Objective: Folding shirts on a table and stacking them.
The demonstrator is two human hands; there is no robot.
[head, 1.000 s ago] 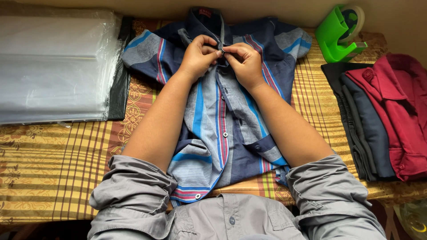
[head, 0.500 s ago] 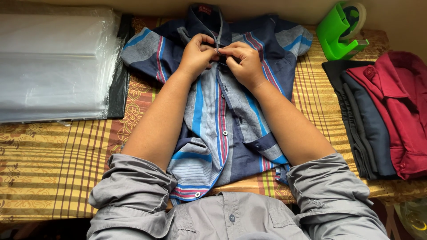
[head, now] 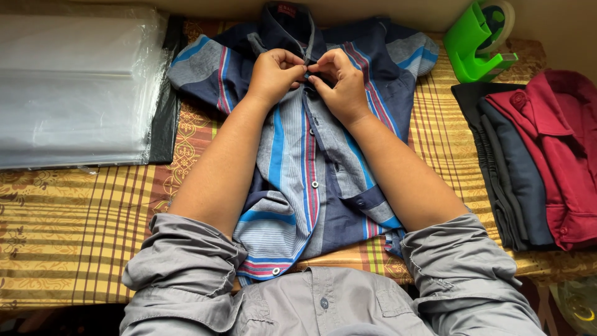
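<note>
Head view looked straight down at the table, so nearest the person were the rolled-up grey sleeves (head: 186, 261) and both bare forearms stretched out over a blue, grey and red striped button-up shirt (head: 292, 168) lying flat on its back on the yellow plaid tablecloth (head: 68, 218). Lower placket was hanging open, a couple of snaps showing. Up near the collar, the left hand (head: 273, 74) and the right hand (head: 341, 84) were both curled shut, fingertips pinching the two front edges of the shirt together right at the top button spot, knuckles almost touching. Off to the left sat a stack of clear plastic bags (head: 74, 87). On the right, a folded maroon shirt (head: 553, 155) on dark folded clothes (head: 497, 168), and past those at the far edge a bright green tape dispenser (head: 479, 43).
</note>
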